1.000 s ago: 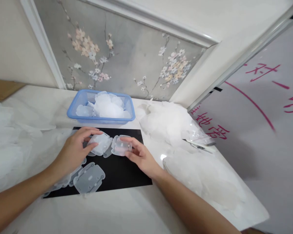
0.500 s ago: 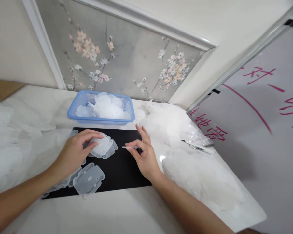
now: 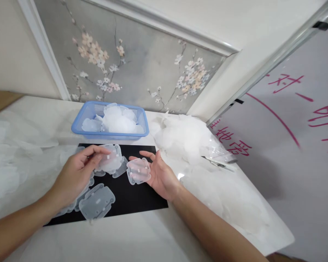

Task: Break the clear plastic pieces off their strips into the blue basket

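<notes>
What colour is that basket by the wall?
The basket is light blue, seen best in the head view.

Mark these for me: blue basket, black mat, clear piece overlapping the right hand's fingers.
Blue basket point(image 3: 110, 135): head view, on its near rim.
Black mat point(image 3: 138, 198): head view, on a bare patch toward the near edge.
Clear piece point(image 3: 138, 171): head view, mid-face.

Left hand point(image 3: 75, 173) back uppermost, thumb point(image 3: 92, 165) and forefinger point(image 3: 97, 149) drawn together; right hand point(image 3: 162, 176) palm up, fingers point(image 3: 147, 154) extended.
</notes>
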A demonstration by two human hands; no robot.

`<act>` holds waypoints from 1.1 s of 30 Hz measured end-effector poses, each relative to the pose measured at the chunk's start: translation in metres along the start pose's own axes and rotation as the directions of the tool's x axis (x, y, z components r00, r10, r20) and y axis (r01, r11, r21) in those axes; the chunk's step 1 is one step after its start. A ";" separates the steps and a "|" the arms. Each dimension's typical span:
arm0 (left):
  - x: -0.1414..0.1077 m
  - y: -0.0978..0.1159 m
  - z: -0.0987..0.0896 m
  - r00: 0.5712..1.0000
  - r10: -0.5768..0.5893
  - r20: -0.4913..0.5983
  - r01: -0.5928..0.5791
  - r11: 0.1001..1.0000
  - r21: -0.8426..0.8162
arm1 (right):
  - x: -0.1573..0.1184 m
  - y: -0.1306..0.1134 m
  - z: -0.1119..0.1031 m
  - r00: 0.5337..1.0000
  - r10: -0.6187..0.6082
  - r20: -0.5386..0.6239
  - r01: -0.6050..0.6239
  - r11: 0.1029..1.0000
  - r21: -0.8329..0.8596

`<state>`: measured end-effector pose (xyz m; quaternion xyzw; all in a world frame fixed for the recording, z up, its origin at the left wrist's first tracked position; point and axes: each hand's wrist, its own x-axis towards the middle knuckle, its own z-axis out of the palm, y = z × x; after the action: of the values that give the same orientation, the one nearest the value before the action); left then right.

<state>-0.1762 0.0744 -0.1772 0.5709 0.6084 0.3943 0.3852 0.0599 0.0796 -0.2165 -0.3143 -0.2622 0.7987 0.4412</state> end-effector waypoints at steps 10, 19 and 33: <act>-0.004 -0.001 0.011 0.895 -0.155 0.417 0.380 0.754 -0.536 | 0.002 -0.002 -0.004 0.997 -0.080 0.017 0.080 0.996 -0.034; -0.006 -0.008 0.014 0.819 -0.056 0.571 0.458 0.662 -0.593 | 0.003 0.001 -0.006 0.884 -0.426 -0.191 0.325 0.856 -0.402; -0.013 -0.011 0.015 0.752 0.061 0.656 0.435 0.702 -0.564 | 0.001 0.001 -0.010 0.861 -0.489 0.141 0.379 0.430 -0.819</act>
<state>-0.1657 0.0617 -0.1928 0.4143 0.3100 0.3311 0.7891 0.0663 0.0814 -0.2239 -0.4510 -0.6496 0.4192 0.4460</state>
